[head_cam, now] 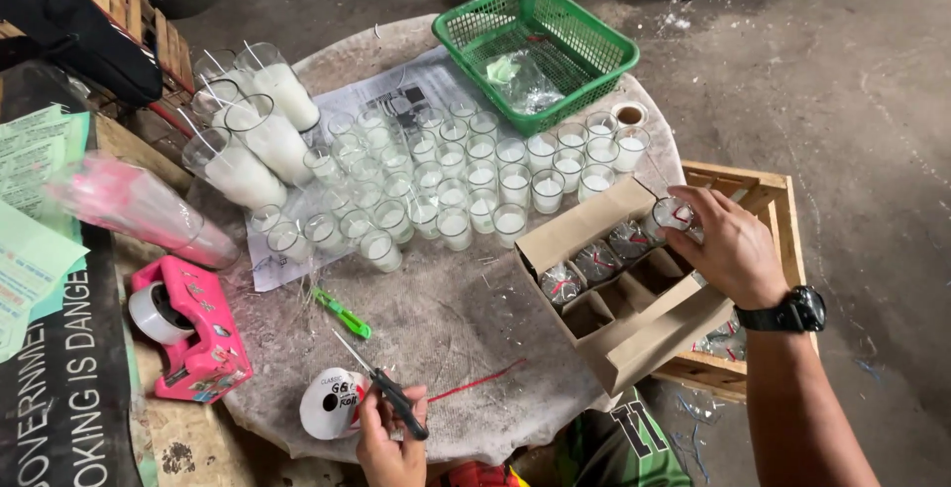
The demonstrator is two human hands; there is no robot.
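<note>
Round worktop, gritty, on a stained concrete floor. Left hand grips scissors near its edge; right hand grips a glass over the box.

Small candle-making and packing workshop, informal setup.

Rough stained concrete floor; round work table under a worn cloth. Rows of wax-filled glass candles at table centre, taller ones at 10 o'clock. Divided cardboard carton at 3 o'clock, over a wooden crate. Green plastic basket at 12 o'clock. Pink tape dispenser at 8 o'clock.
</note>
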